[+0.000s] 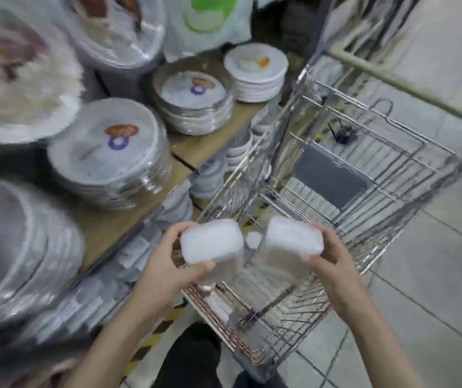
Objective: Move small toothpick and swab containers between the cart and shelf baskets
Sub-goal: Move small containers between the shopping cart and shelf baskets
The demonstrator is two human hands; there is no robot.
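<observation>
Head view: two clear, white-lidded boxy containers up over the near end of the wire cart (369,175), left hand (165,264) curled round the left container (213,247) with thumb under its lid edge, right hand (333,259) pinching the right container (291,242) between thumb and fingertips. Probably light and stiff, smooth plastic likely a touch slippery, lids maybe prone to popping, so best gripped across the flat side walls just under the lid. Rounded-rectangle lids, see-through bodies, contents too blurred to name; shiny wrapped stacks of plates (106,152) crowding the wooden shelf (201,144) to the left.
</observation>
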